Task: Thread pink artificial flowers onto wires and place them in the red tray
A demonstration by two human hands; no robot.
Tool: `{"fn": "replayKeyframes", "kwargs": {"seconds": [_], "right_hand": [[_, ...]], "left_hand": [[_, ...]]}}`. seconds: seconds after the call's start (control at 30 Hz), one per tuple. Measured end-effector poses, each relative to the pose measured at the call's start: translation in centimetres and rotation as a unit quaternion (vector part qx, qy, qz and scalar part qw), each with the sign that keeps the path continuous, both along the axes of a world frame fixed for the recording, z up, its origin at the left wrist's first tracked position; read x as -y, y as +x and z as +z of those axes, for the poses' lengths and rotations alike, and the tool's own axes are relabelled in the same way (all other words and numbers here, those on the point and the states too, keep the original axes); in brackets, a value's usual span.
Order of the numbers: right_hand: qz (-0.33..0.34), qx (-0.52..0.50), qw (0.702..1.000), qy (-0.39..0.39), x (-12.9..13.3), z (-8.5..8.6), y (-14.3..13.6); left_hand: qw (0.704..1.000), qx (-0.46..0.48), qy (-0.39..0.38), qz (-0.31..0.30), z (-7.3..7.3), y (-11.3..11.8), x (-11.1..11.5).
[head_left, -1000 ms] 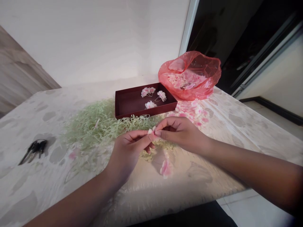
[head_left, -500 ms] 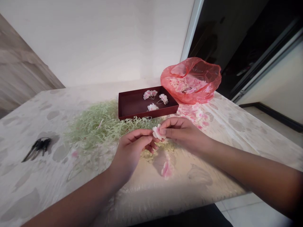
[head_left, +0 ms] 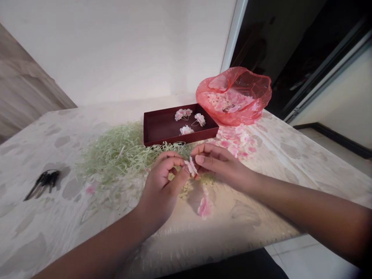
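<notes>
A small pink and white artificial flower (head_left: 191, 166) is held up above the table, its petals turned nearly edge-on. My left hand (head_left: 164, 182) pinches it from the left between thumb and fingers. Curled around its right side is my right hand (head_left: 217, 162), with the thumb close against the petals; its fingertips are partly hidden. Below them, a loose pink petal piece (head_left: 205, 207) lies on the tablecloth. Behind my hands, a dark red box (head_left: 162, 126) holds several pink and white flowers (head_left: 199, 119) with thin looped stems.
Pale green shredded filler (head_left: 116, 151) is heaped left of the box. A red plastic bag (head_left: 263, 97) of pink petals stands at the back right, with more petals (head_left: 240, 140) spilled before it. Keys (head_left: 46, 181) lie at the left of the patterned tablecloth (head_left: 258, 217).
The flower between my hands has turned from facing up to nearly edge-on and shifted slightly left. My right thumb has moved off the petals' front to their right edge. The view has shifted slightly.
</notes>
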State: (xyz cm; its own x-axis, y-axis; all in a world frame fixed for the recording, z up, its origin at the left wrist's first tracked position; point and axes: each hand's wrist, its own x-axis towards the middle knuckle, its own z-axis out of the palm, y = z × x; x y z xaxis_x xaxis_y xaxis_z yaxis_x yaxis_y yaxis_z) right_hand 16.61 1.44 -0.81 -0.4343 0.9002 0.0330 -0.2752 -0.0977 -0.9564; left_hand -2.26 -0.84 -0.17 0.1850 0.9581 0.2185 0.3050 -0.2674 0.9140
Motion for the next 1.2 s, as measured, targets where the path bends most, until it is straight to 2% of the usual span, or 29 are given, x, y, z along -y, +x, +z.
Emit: {"fn": "replayKeyframes", "kwargs": {"seconds": [0.17,0.27,0.47,0.9,0.97,1.03,1.13,1.2], "right_hand": [[0.055,0.085,0.994,0.030,1.0,0.4,-0.2],[0.053,0.096,0.994,0.008,1.0,0.4,-0.2],[0.033,0.073,0.997,-0.024,0.1,0.8,0.3],[0.017,0.095,0.995,-0.005,-0.6,0.7,0.8],[0.001,0.097,0.995,0.009,-0.9,0.7,1.1],[-0.021,0.088,0.996,0.018,-1.2,0.7,1.3],[-0.046,0.066,0.997,0.024,-1.6,0.5,1.5],[-0.049,0.063,0.996,0.026,-1.7,0.4,1.5]], "left_hand": [[0.980,-0.130,0.144,-0.031,-0.6,-0.3,0.8],[0.970,-0.160,0.179,-0.025,-0.8,-0.3,0.9],[0.975,-0.149,0.165,0.022,-0.7,-0.2,0.4],[0.984,-0.112,0.137,0.026,-0.6,-0.3,0.2],[0.983,-0.121,0.136,0.004,-0.5,-0.3,0.2],[0.975,-0.157,0.147,-0.052,-0.4,-0.3,0.3],[0.941,-0.232,0.185,-0.165,-0.4,-0.3,0.5],[0.918,-0.261,0.204,-0.217,-0.4,-0.3,0.5]]}}
